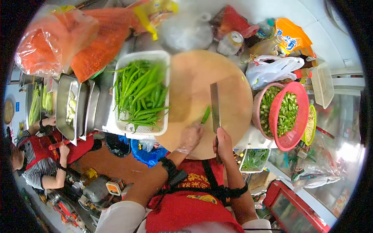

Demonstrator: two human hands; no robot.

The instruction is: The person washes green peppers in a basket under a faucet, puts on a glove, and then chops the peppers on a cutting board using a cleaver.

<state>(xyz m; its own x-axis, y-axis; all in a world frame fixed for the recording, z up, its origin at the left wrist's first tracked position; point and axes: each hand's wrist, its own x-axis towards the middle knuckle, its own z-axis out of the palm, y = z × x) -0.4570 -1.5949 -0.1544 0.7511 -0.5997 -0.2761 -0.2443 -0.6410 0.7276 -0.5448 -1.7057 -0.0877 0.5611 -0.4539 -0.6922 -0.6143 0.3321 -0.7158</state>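
My right hand (pixel 224 144) is closed around the handle of a cleaver (pixel 215 106), whose blade stands over the round wooden chopping board (pixel 194 73). To its left, my left hand (pixel 191 136) wears a thin clear glove. Its fingers are closed on a green chili pepper (pixel 206 115) that sticks out towards the blade, with a small gap between them. A white plastic basket (pixel 168 89) full of whole green chili peppers (pixel 142 89) sits on the left of the board. Right of the board, a red plastic basket (pixel 276 134) holds chopped green chili peppers (pixel 288 110).
A pink bowl (pixel 257 112) of chopped greens touches the red basket. Metal trays (pixel 64 91) stand at the left, near a co-worker (pixel 42 155) in a red apron. Orange bags (pixel 95 42), a can (pixel 230 43) and a white plastic bag (pixel 272 70) line the back.
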